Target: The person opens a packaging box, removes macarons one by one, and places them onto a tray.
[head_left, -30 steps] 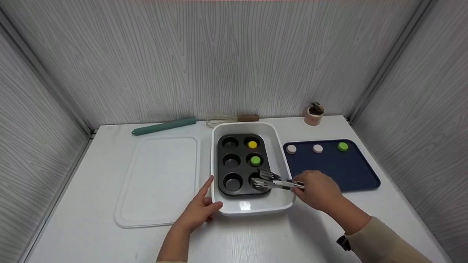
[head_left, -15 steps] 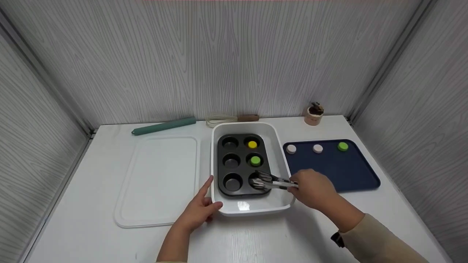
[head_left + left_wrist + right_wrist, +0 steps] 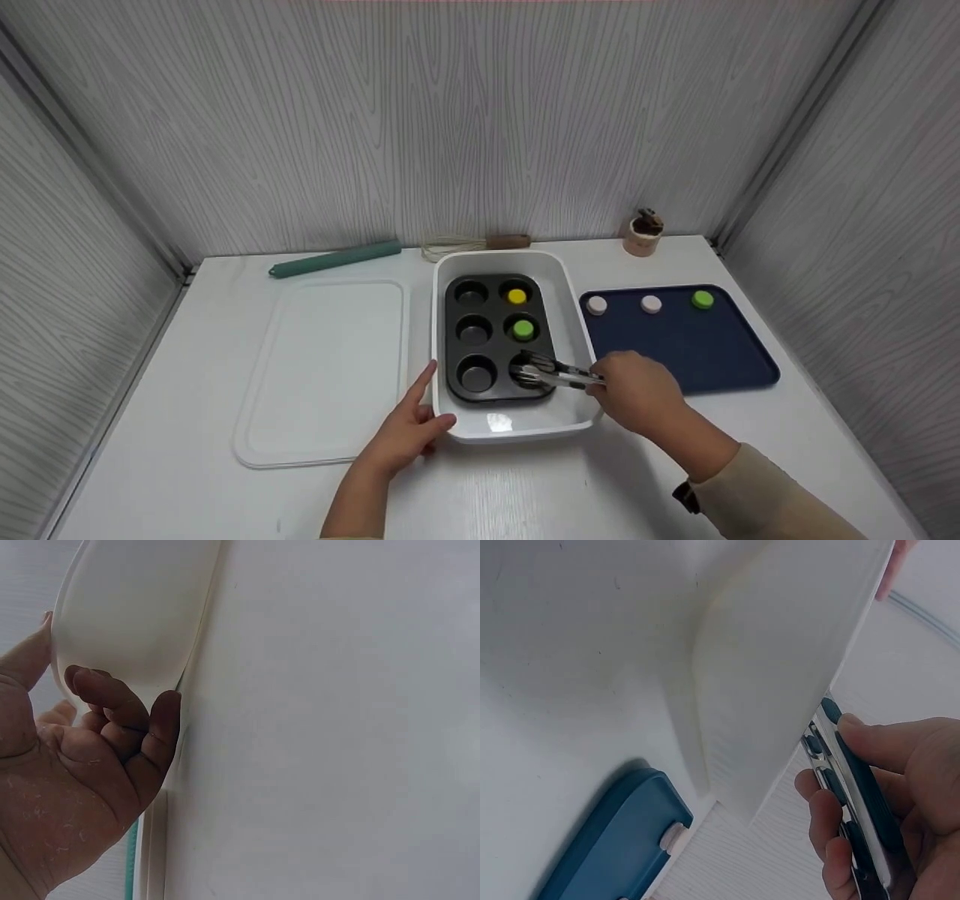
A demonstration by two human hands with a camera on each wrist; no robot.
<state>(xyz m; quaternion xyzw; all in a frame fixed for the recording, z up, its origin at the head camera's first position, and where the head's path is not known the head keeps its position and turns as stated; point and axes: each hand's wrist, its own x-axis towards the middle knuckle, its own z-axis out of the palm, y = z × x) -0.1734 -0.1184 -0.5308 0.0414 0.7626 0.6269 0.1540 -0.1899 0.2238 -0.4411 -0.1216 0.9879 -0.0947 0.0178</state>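
My right hand [image 3: 636, 391] grips metal tongs [image 3: 559, 373], whose teal-padded handle [image 3: 862, 795] shows in the right wrist view. Their tips reach into the near right cup of a dark muffin tin [image 3: 495, 346]; whether anything lies between the tips is hidden. The tin sits inside a deep white tub [image 3: 566, 315]. In its right column, a yellow disc [image 3: 517, 296] lies in the far cup and a green disc [image 3: 523, 329] in the middle one. My left hand [image 3: 401, 441] holds the tub's near left corner, with curled fingers [image 3: 112, 701] against it in the left wrist view.
On the right, a navy tray [image 3: 679, 349] bears two pale discs and a green disc [image 3: 703, 300]. A white board [image 3: 326, 371] lies to the left. Along the back are a green rolling pin [image 3: 336, 259], a whisk [image 3: 476, 244] and a small potted plant [image 3: 642, 234].
My right hand has shifted slightly left with the tongs, and the tongs' arms look a little closer together. My left hand stays at the tub's corner.
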